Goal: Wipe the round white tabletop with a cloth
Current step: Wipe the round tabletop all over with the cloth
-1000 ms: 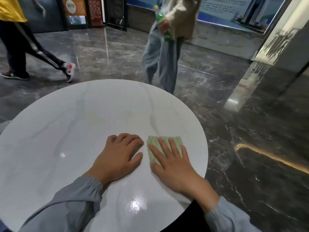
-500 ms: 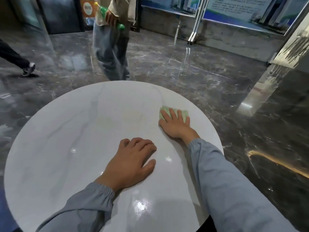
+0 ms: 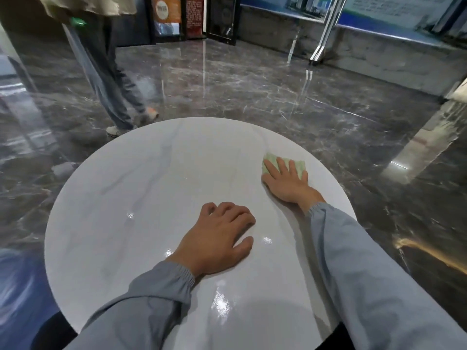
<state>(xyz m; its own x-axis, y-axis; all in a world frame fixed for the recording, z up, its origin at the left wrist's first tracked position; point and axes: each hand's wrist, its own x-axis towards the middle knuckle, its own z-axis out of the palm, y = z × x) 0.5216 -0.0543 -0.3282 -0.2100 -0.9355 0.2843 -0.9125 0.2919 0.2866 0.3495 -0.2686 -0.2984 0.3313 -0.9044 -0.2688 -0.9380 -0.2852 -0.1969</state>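
Two hands on the round white tabletop (image 3: 126,198). The right hand (image 3: 285,181), fingers (image 3: 281,165) straight, presses the green cloth (image 3: 300,167) flat at the far right, near the rim; the left hand (image 3: 217,245) rests mid-table, holding nothing. Risk: a stroke further right could carry the cloth off the edge. The fingers hide much of the cloth.

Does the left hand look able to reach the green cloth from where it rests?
Probably yes: only bare tabletop lies between the left hand and the cloth. However, the right hand presses flat on it, leaving only its edges exposed.
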